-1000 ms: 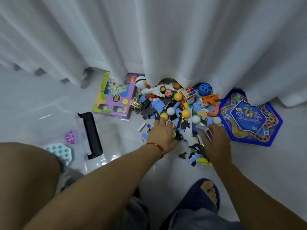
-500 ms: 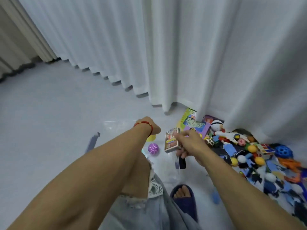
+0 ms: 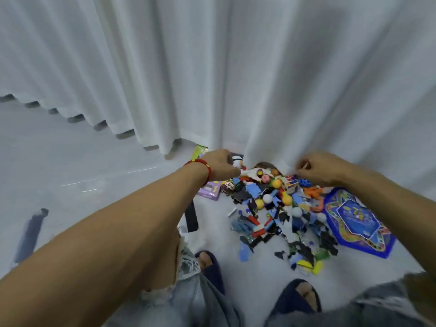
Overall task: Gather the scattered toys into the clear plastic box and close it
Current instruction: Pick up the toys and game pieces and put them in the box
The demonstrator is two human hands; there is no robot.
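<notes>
- Toys (image 3: pixel 278 208) lie heaped on the pale floor at the foot of the white curtain (image 3: pixel 236 79): balls, flat coloured pieces, a puzzle cube (image 3: pixel 291 181).
- Left hand (image 3: pixel 220 166) reaches over the heap's far-left edge, fingers curled toward a white figure (image 3: pixel 237 160); whether it grips anything I cannot tell.
- Right hand (image 3: pixel 318 167) hovers at the heap's far-right edge against the curtain hem, fingers bent; a thin sliver shows at its fingertips, grasp unclear.
- Clear plastic box (image 3: pixel 186 223) sits left of the heap, mostly hidden behind the left forearm; only its dark handle shows.
- Blue game board (image 3: pixel 358 220) lies right of the heap, purple box (image 3: pixel 211 191) left.
- Step in hand, I judge: another pick. Next calls for a secure handful and a carry left.
</notes>
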